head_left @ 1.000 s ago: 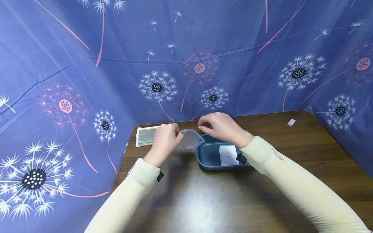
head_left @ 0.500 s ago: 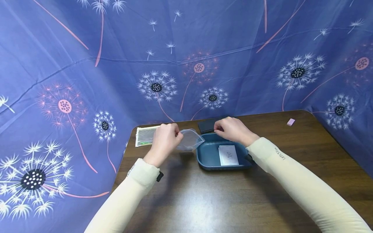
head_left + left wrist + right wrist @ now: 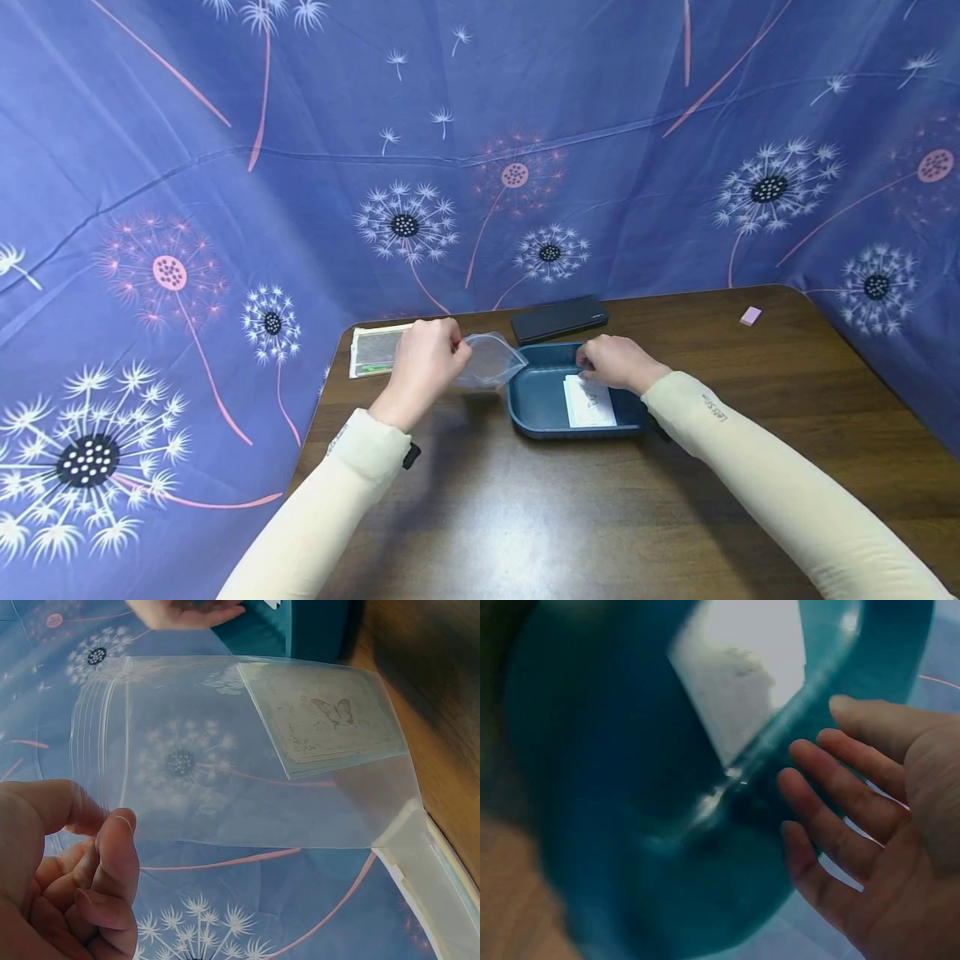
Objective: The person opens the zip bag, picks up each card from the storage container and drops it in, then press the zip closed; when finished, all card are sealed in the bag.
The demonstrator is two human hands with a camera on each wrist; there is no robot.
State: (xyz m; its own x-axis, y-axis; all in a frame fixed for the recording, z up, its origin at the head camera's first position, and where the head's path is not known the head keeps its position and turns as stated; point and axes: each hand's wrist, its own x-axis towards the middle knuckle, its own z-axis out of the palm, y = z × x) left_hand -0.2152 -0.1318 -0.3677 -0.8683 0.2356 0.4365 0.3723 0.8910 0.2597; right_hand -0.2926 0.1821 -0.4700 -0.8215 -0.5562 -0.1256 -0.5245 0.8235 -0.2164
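Observation:
In the head view my left hand (image 3: 427, 358) pinches the edge of a clear zip bag (image 3: 489, 360) and holds it above the table. Through the bag's plastic (image 3: 187, 810), the left wrist view shows a small stack of thin cards (image 3: 330, 712) with a butterfly print, at the end away from the zip. My right hand (image 3: 617, 362) is over the right side of a dark teal tray (image 3: 536, 432). White paper cards (image 3: 588, 402) with a small drawing lie in the tray. In the right wrist view the right fingers (image 3: 832, 787) are spread and loosely bent, holding nothing.
A black case (image 3: 558, 319) lies behind the tray. To the left is a pale-edged mesh pouch (image 3: 372, 352) with something green in it. A small pink eraser-like block (image 3: 750, 316) sits at the far right. A blue dandelion-print cloth (image 3: 480, 100) hangs behind the table.
My right hand has moved from beside the bag rightward and down to the cards in the tray, uncovering the black case. The left hand and bag have stayed in place.

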